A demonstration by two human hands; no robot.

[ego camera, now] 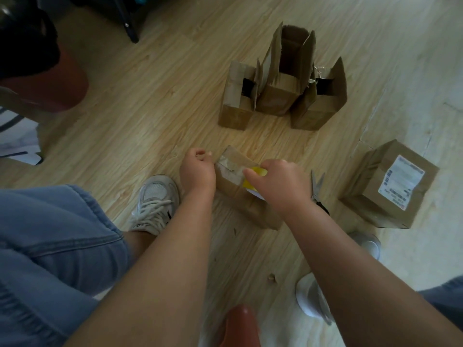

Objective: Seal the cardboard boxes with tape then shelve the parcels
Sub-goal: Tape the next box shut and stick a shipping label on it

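Note:
A small cardboard box (235,189) lies on the wooden floor between my hands, with clear tape across its near top edge. My left hand (198,171) is at the box's left end, its fingers curled and pinching at the tape end there. My right hand (280,184) grips a yellow tape roll (258,172) held on top of the box. Three open cardboard boxes (278,88) stand together farther away, flaps up. A taped parcel with a white label (390,184) sits to the right.
Scissors (317,189) lie on the floor just right of my right hand. My shoes (155,201) and jeans are at left and lower right. A dark red bin (50,81) and papers (20,141) sit at far left. A chair leg (130,28) stands at the top.

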